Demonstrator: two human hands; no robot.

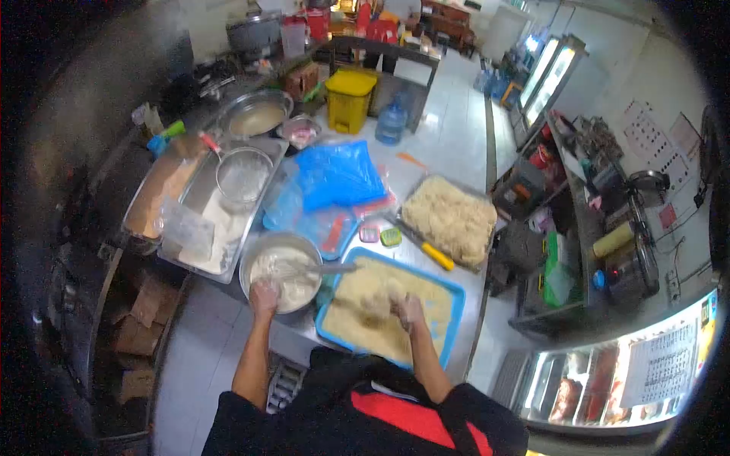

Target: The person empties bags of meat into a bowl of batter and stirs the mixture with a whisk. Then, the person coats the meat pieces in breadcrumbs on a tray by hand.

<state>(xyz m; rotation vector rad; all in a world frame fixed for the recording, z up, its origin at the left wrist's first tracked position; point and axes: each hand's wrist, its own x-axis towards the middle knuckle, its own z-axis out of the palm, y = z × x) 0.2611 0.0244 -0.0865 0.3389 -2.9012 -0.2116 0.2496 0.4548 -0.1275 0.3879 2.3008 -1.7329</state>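
My left hand (265, 296) is at the near left rim of a metal bowl (245, 266) of pale batter, its fingers smeared and blurred. A whisk (331, 268) lies across the bowl, its handle over the rim on the right. My right hand (408, 311) is above the right part of a blue tray (458, 304) of pale yellow crumbs (365, 292). Its fingers are coated and curled; beside them is a blurred crumb-coloured patch, and what they hold cannot be made out.
Behind the blue tray stands a metal tray of coarse crumbs (452, 216) with a yellow-handled knife (437, 257). Blue plastic bags (338, 175) lie mid-table. At left are a flour tray (220, 235) and a sieve (243, 175). A yellow bin (350, 102) stands beyond.
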